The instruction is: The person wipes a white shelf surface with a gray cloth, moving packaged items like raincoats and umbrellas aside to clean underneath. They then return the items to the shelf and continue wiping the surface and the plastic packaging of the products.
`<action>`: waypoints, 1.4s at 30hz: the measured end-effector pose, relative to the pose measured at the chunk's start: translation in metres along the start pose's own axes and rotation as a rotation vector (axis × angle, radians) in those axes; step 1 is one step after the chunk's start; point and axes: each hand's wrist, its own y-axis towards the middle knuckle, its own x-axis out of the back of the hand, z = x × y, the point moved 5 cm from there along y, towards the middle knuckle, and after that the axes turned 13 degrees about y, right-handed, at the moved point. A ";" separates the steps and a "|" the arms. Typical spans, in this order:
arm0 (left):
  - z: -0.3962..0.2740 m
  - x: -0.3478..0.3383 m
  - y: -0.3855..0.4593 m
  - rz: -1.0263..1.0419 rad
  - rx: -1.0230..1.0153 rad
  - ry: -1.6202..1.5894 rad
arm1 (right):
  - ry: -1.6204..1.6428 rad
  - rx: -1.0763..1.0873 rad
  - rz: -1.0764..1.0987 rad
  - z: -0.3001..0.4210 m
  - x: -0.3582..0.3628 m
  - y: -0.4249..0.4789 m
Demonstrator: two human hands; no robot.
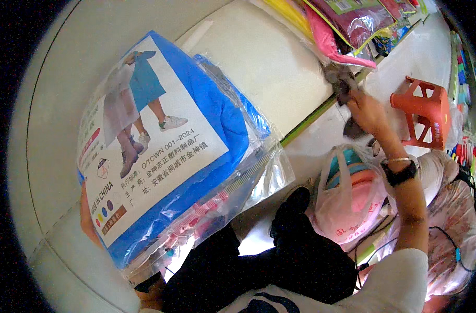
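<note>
A large clear plastic pack holds a folded blue plastic garment, probably a raincoat, behind a printed paper insert that bears writing and a picture of figures in raincoats. It is tilted up close before me. My left hand grips its left edge; most of that hand is hidden behind the pack. At the upper right, my right hand is closed on a dark grey-brown thing, too blurred to identify. That thing is beside a bright pink packed item at the edge of the pale table.
Packed textiles lie at the table's far end. Right of the table stand a red plastic stool and a knotted plastic bag with pink and teal contents. Cables run near a patterned cloth bundle.
</note>
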 end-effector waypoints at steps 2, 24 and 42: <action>0.002 -0.003 0.001 0.008 0.007 -0.005 | -0.201 0.334 0.698 -0.006 -0.035 -0.034; 0.032 -0.020 0.026 0.285 0.346 -0.062 | 0.184 1.201 -0.215 0.235 -0.046 0.114; 0.004 -0.032 0.007 0.151 0.393 -0.275 | -0.101 0.668 -0.371 0.232 -0.012 0.164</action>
